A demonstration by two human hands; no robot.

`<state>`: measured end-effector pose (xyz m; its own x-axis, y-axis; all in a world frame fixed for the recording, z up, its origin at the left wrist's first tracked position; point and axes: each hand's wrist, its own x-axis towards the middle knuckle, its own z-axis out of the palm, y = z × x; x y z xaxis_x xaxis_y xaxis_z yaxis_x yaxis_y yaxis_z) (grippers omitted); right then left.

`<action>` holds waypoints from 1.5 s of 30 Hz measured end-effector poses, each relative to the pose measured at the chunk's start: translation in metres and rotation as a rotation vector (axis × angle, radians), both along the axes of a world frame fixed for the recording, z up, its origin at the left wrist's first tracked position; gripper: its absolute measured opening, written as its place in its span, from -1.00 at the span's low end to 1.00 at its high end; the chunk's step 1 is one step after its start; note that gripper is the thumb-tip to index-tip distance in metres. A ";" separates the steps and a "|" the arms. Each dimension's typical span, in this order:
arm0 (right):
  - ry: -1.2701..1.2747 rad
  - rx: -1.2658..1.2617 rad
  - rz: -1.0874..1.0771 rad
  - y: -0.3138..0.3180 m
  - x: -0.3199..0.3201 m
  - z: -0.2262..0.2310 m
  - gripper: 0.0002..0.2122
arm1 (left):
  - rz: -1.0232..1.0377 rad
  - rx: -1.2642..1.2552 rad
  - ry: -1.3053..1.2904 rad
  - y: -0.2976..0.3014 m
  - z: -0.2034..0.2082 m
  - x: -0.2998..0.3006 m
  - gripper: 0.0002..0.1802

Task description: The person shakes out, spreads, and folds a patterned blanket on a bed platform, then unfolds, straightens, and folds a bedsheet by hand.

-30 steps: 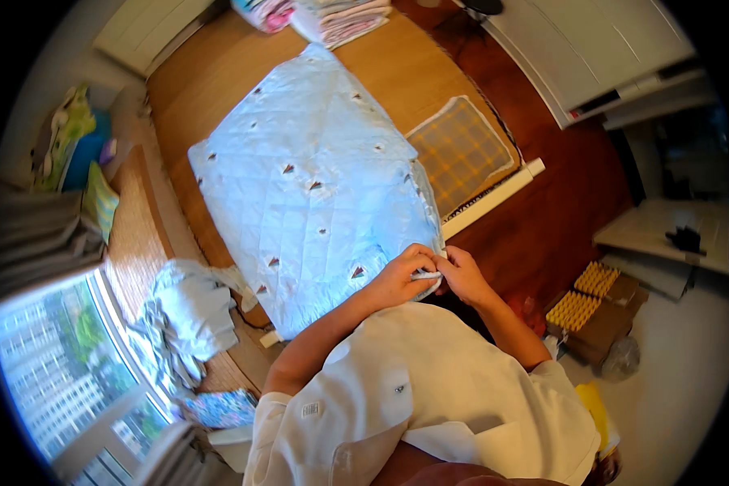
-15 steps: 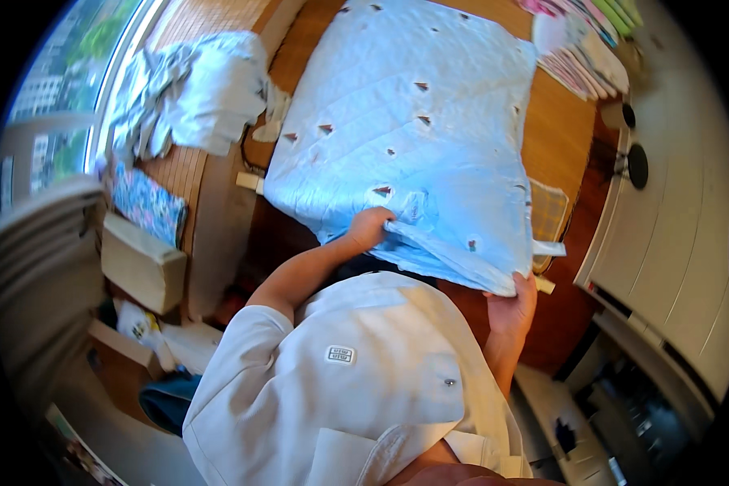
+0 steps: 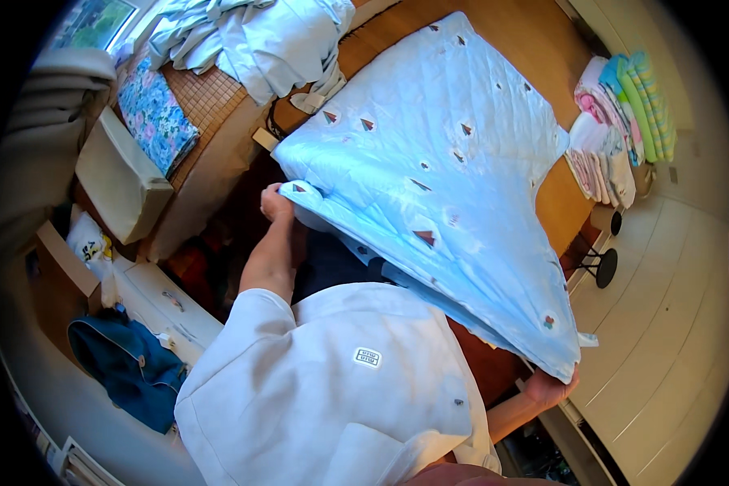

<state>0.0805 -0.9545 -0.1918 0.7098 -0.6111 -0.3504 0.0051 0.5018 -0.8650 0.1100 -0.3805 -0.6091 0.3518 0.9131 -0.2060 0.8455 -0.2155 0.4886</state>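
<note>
Head view: I'm gripping this soft, slippery-looking quilt (image 3: 462,186) by its edge, left hand (image 3: 278,202) centre-left, right hand (image 3: 552,388) lower right!

Both arms are spread wide. The left forearm (image 3: 269,255) reaches to the far left, the left hand (image 3: 278,202) curled in a grip; the right forearm (image 3: 509,416) angles out to the near right, the right hand (image 3: 549,389) gripping, its fingers partly hidden.
</note>
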 end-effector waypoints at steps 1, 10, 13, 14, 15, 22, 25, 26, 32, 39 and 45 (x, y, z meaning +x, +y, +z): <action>-0.004 0.008 0.020 -0.007 0.005 0.002 -0.46 | 0.030 0.069 0.003 0.019 -0.002 -0.008 -0.86; 0.109 0.054 -0.015 -0.082 0.031 -0.019 -0.56 | 0.245 0.205 -0.537 0.133 0.042 0.042 -0.72; 0.056 0.130 0.117 -0.138 0.037 -0.061 -0.58 | 0.113 0.097 -1.136 0.207 0.102 0.081 -0.74; 0.021 0.144 0.086 -0.149 0.027 -0.062 -0.60 | 0.077 0.175 -0.959 0.184 0.130 0.101 -0.77; -0.011 0.155 0.066 -0.161 0.016 -0.064 -0.61 | 0.031 0.270 -0.793 0.161 0.180 0.107 -0.79; 0.632 0.207 0.251 -0.149 -0.109 -0.186 -0.67 | -0.568 -0.204 -0.154 0.263 0.193 -0.021 -0.79; 0.981 0.445 0.022 -0.161 -0.208 -0.262 -0.79 | -0.319 -0.492 0.001 0.268 0.177 -0.053 -0.79; 0.975 0.477 0.016 -0.151 -0.222 -0.282 -0.79 | -0.299 -0.509 0.045 0.267 0.183 -0.063 -0.77; 0.839 0.381 -0.068 -0.134 -0.255 -0.297 -0.71 | -0.223 -0.755 0.060 0.215 0.185 0.009 -0.61; 0.605 0.099 -0.014 -0.085 -0.110 -0.202 -0.70 | -0.180 -0.935 -0.366 0.186 0.220 0.096 -0.65; 0.032 -0.135 0.181 -0.114 0.021 -0.170 -0.68 | -0.819 -0.613 -0.542 0.078 0.284 0.258 -0.68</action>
<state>0.1013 -1.0685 -0.3616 0.8020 -0.5179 -0.2977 -0.1025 0.3716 -0.9227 0.3683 -0.3028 -0.3253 0.9695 0.1700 -0.1764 0.2097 -0.2033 0.9564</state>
